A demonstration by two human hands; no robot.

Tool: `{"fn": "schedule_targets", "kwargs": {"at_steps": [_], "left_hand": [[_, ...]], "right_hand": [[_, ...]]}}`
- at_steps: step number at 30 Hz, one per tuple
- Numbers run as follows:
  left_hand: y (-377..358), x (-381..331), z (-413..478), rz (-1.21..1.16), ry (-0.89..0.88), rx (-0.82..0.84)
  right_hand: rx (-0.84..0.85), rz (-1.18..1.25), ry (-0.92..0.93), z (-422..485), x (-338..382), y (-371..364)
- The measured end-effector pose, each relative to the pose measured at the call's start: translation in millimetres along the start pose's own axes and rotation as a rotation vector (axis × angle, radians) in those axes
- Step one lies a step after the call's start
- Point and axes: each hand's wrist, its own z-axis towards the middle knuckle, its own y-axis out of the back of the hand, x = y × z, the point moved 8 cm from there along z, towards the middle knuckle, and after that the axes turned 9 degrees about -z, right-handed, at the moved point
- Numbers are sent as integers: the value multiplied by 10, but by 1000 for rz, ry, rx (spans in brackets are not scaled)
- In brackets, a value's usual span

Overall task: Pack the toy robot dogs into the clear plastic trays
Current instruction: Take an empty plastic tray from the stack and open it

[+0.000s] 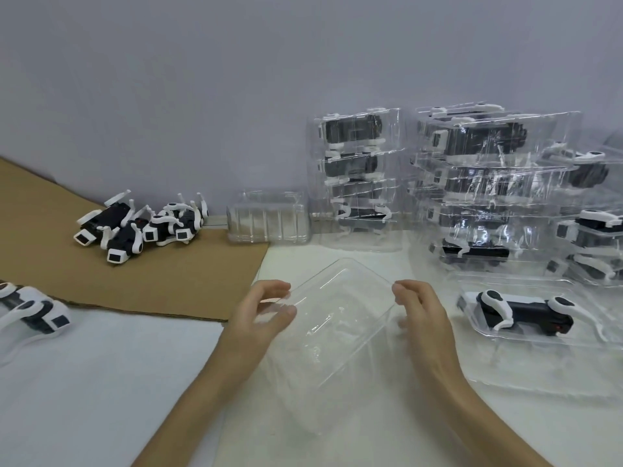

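A clear plastic tray [337, 318] with nothing in it sits tilted between my two hands at the centre of the white table. My left hand [261, 313] pinches its left rim with curled fingers. My right hand [421, 311] grips its right edge. Several black-and-white toy robot dogs [135, 227] lie in a loose pile on the brown cardboard at the back left. Another toy dog [33, 310] lies at the left edge. One dog [526, 313] lies in an open tray at the right.
Two tall stacks of packed clear trays [357, 176] [488, 190] stand at the back right against the wall, more packed trays [593, 230] at the far right. A stack of clear trays with nothing inside [269, 219] lies behind the cardboard sheet [168, 281].
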Motion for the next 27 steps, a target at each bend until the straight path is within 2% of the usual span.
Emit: {"fn": "schedule_targets", "kwargs": {"at_steps": [3, 6, 13, 18, 23, 27], "left_hand": [[202, -38, 43, -31, -51, -176], [377, -46, 106, -19, -72, -270], [811, -121, 645, 198, -53, -387], [1260, -3, 1437, 129, 114, -434], [1502, 4, 1962, -47, 230, -449], [1494, 157, 2178, -76, 319, -436]], "right_hand": [[41, -19, 11, -50, 37, -32], [37, -11, 47, -109, 44, -81], [-169, 138, 204, -173, 219, 123], [-265, 198, 258, -153, 261, 250], [-277, 265, 225, -44, 150, 296], [-273, 305, 193, 60, 59, 329]]}}
